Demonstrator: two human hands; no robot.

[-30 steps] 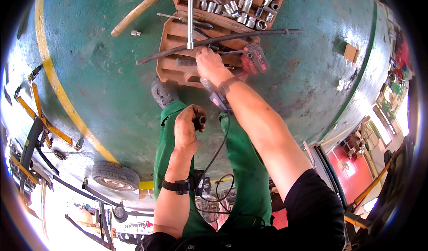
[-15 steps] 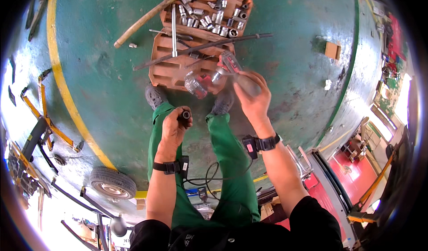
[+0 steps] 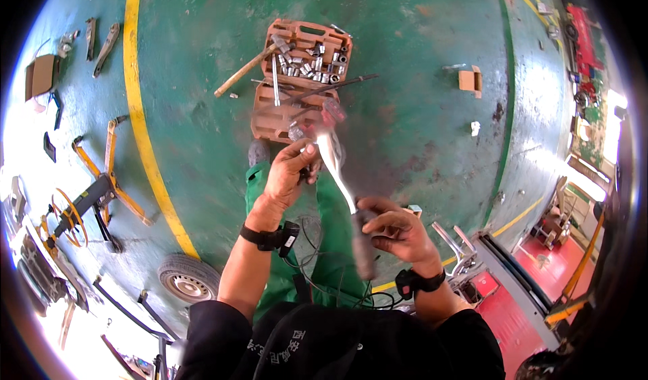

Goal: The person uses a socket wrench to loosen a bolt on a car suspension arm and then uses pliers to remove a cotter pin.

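My right hand (image 3: 399,231) is closed on the dark handle of a ratchet wrench (image 3: 339,176), whose shiny shaft slants up and left in front of me. The handle is blurred by motion. Beside the ratchet's head, my left hand (image 3: 287,172) is closed, thumb and fingers together, around a dark socket (image 3: 304,175) that is mostly hidden. Beyond both hands, an open orange-brown tool case (image 3: 270,120) lies on the floor, with many metal sockets (image 3: 314,66) in its far half. A blurred red-and-clear item (image 3: 331,113) is at its near edge.
A wooden-handled hammer (image 3: 246,71), a long extension bar (image 3: 275,83) and a dark bar (image 3: 354,81) lie across the case. A tyre (image 3: 189,277) and a yellow-legged stand (image 3: 108,177) are at left. An open cardboard box (image 3: 470,80) sits at right.
My right hand has come back from the case toward me and now holds the ratchet wrench. My left hand has risen to the ratchet's head. The view has shifted, making the case look smaller.
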